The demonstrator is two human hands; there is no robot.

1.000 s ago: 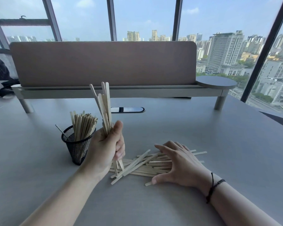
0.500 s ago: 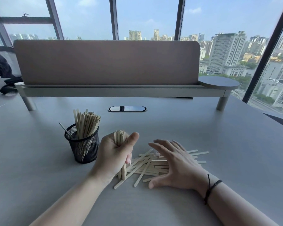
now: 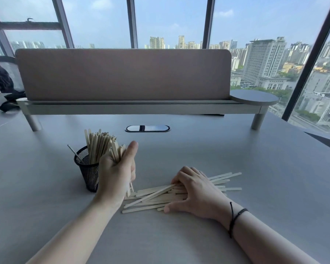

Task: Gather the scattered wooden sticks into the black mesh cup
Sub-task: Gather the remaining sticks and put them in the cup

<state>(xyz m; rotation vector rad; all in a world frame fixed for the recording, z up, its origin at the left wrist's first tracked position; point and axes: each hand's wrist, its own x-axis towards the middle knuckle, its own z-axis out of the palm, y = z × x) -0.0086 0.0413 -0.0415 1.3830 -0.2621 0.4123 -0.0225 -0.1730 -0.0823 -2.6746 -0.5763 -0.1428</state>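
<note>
A black mesh cup (image 3: 88,173) stands on the grey table (image 3: 255,178), left of centre, with many wooden sticks (image 3: 97,145) upright in it. My left hand (image 3: 116,174) is closed around a small bundle of sticks (image 3: 119,152), held upright just right of the cup; their lower ends show below my fist. A loose pile of flat wooden sticks (image 3: 154,196) lies in front of me. My right hand (image 3: 196,193) rests on the pile's right part, fingers curled onto the sticks and pressing them down.
A thin metal rod (image 3: 74,154) leans out of the cup's left side. Behind, a low desk divider on a raised shelf (image 3: 122,107) spans the table, with an oval cable port (image 3: 147,128) before it. Dark fabric (image 3: 10,101) lies far left.
My left hand brought its bundle down until the ends touched the table, then shifted left and up beside the cup. My right hand curled tighter over the pile, drawing the sticks together.
</note>
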